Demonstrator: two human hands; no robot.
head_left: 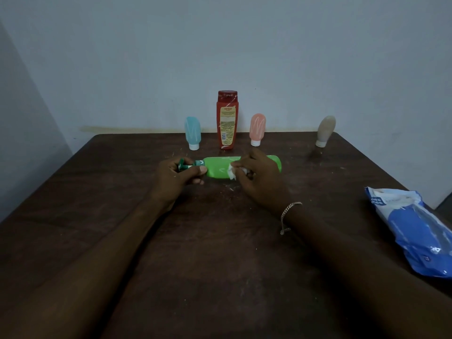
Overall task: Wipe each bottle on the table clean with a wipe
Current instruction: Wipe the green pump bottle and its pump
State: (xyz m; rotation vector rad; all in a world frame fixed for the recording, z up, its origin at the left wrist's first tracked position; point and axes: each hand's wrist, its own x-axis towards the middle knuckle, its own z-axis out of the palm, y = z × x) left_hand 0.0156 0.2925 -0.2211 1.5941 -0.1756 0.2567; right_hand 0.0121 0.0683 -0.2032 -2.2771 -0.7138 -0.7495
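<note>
A green pump bottle point(220, 167) lies on its side across the middle of the dark wooden table point(220, 241), pump end pointing left. My left hand point(176, 174) grips the pump neck. My right hand point(259, 178) holds a crumpled white wipe point(232, 172) against the bottle's body. Behind stand a blue squeeze bottle point(192, 133), a tall red bottle point(227, 119), a pink squeeze bottle point(257, 129) and a beige squeeze bottle point(325, 130), the squeeze ones cap-down.
A blue and white pack of wipes point(413, 228) lies near the table's right edge. Small white specks dot the tabletop around the green bottle. A pale wall stands close behind the table's far edge.
</note>
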